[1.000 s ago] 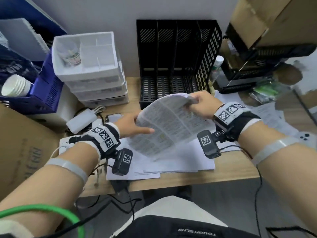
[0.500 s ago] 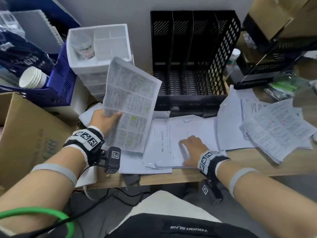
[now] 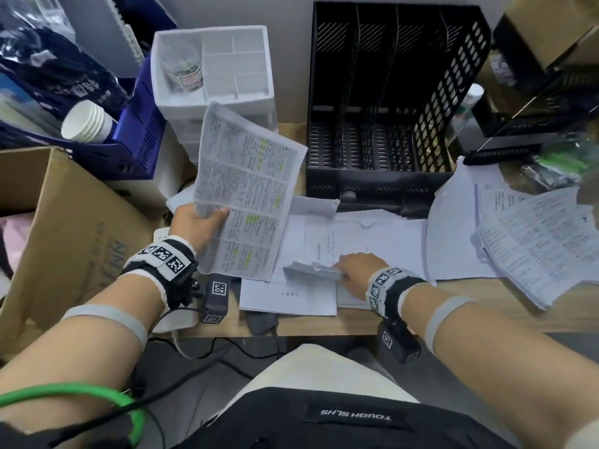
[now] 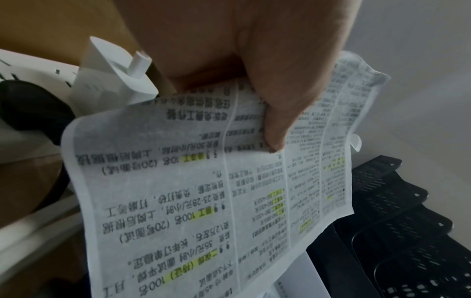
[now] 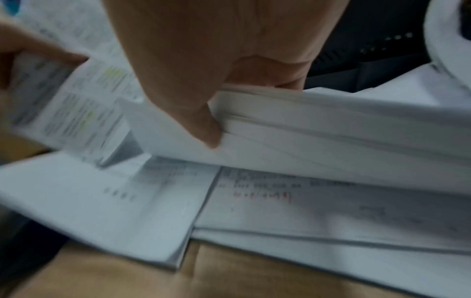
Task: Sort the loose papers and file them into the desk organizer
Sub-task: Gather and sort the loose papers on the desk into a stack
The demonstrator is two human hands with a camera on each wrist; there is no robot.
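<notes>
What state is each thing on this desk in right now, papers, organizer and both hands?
Printed sheet: held up off the desk, tilted.
Left hand: grips the printed sheet's edge.
Right hand: pinches a bundle of sheets, lifting its edge.
Bundle of sheets: one edge raised off the pile.
Desk organizer: upright, slots look empty.
Paper stack: fanned loosely at the desk's right.
Paper cups: nested, lying sideways.

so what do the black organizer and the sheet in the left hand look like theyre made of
Black organizer: probably matte plastic, possibly coated metal; its side wall is perforated with holes. Sheet gripped by the left hand: thin printed paper; it bends, creases, and has yellow highlighting.
</notes>
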